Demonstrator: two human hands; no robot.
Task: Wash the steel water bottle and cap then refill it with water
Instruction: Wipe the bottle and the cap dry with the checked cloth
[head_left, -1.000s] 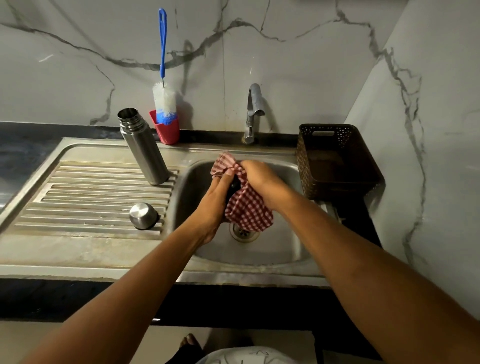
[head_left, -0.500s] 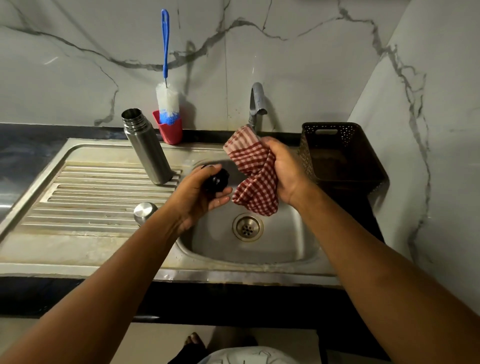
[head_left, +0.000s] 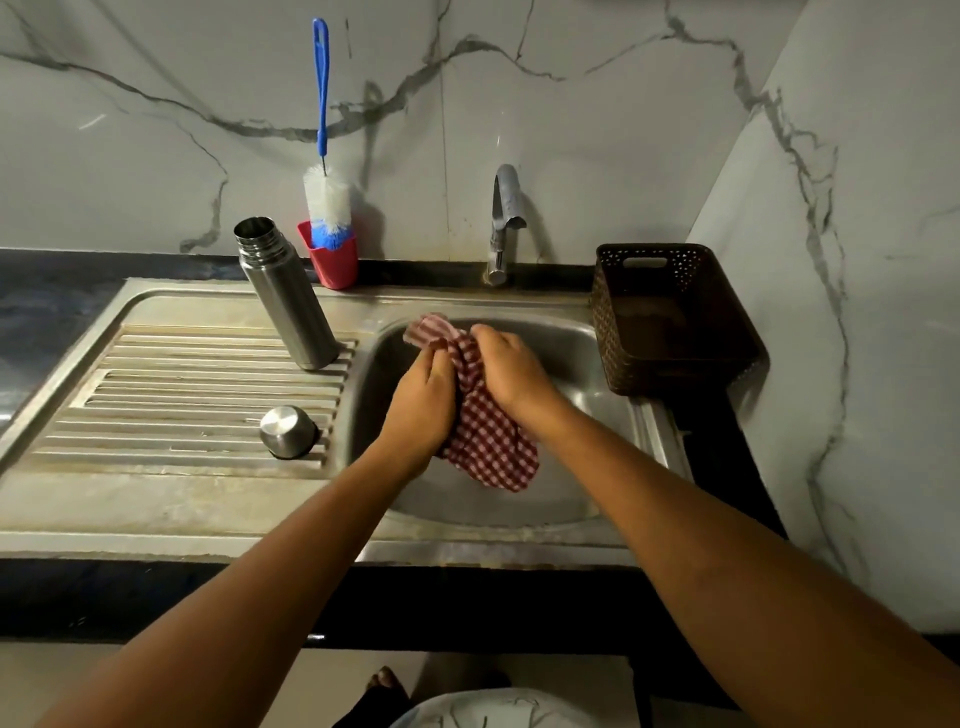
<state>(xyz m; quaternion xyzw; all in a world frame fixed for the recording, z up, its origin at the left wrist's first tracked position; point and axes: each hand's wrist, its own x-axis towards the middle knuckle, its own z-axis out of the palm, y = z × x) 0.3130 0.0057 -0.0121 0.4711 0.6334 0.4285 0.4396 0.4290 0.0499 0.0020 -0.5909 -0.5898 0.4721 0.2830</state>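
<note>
Red-checked cloth (head_left: 488, 441) was bunched over the sink (head_left: 582, 364); left hand (head_left: 421, 400) and right hand (head_left: 511, 371) both gripped it. Uncapped bottle (head_left: 285, 301) stood far left, cap (head_left: 287, 431) nearer.

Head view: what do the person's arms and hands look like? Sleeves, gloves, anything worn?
Left forearm and right forearm are bare as far as the frame shows, no sleeves. Left hand and right hand are ungloved; no watch, bracelet or ring visible.

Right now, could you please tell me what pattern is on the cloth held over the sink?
The cloth is red-and-white checked; the head view shows it best.
</note>
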